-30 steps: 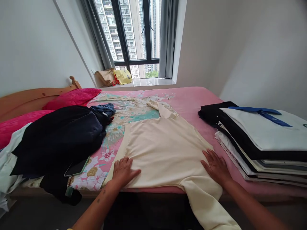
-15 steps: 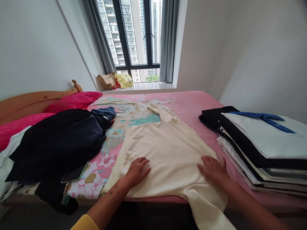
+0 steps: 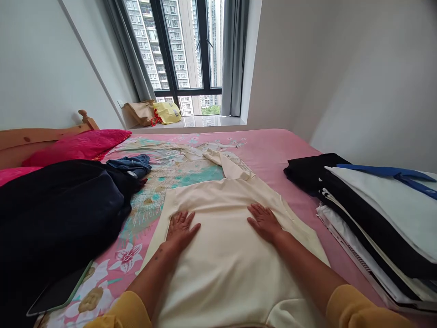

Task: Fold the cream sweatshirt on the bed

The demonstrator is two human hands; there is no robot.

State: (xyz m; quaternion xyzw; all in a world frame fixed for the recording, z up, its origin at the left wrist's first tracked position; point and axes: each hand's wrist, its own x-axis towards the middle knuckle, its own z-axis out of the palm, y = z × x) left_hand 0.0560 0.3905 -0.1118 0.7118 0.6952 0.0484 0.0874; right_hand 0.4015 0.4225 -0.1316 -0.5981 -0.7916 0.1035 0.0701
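Note:
A cream long-sleeved garment (image 3: 221, 255) lies spread out on the bed, one sleeve (image 3: 227, 165) stretching toward the window and its near part lying toward me. My left hand (image 3: 182, 229) rests flat on its left side, fingers spread. Farther right, my right hand (image 3: 264, 222) also lies flat on the cloth with the fingers apart. Neither hand grips anything. Some wrinkles run across the fabric between and below the hands.
On the right stands a stack of folded clothes (image 3: 375, 223) with a blue-collared white shirt (image 3: 403, 191) on top. Dark clothes (image 3: 61, 205), jeans (image 3: 134, 165) and a phone (image 3: 59, 289) lie left. Pink pillows (image 3: 82, 146) sit by the headboard (image 3: 44, 134); bags (image 3: 167, 112) rest on the windowsill.
Both hands have slid forward over the garment, the right one also inward to the left. The view has moved closer to the bed.

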